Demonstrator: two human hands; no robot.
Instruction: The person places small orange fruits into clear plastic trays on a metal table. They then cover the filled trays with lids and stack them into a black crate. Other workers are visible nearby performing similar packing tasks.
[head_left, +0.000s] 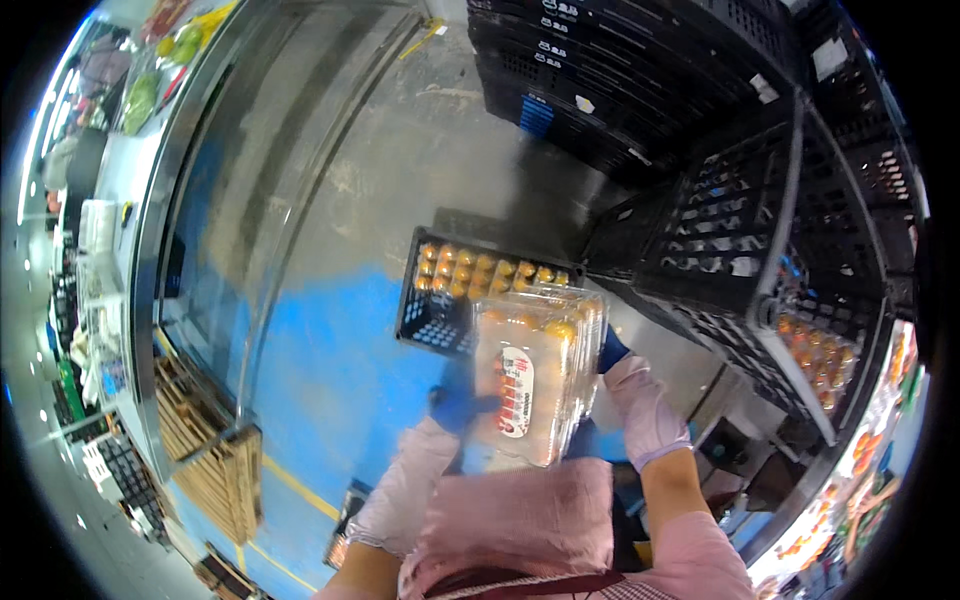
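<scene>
A stack of clear plastic clamshell boxes (559, 375) is held in front of my chest, tilted, with orange-yellow fruits showing through the lids. The front box bears a red and white label (514, 394) with writing. My left hand (456, 409), in a blue glove and blurred, is at the stack's left side, fingers over the front box. On the right side, my right hand (613, 351) grips the stack, its fingers mostly hidden behind it. Beyond and below the boxes stands a black plastic crate (406, 300). Similar fruits (480, 271) sit in rows in its far part; black lattice shows at its near left.
Tall stacked black crates (600, 90) rise at the upper right. Nearer, an open-sided black crate (705, 300) stands by more boxed fruit (817, 360). A metal-edged counter (169, 165) runs along the left, near wooden pallets (210, 465). The floor (322, 375) is partly blue.
</scene>
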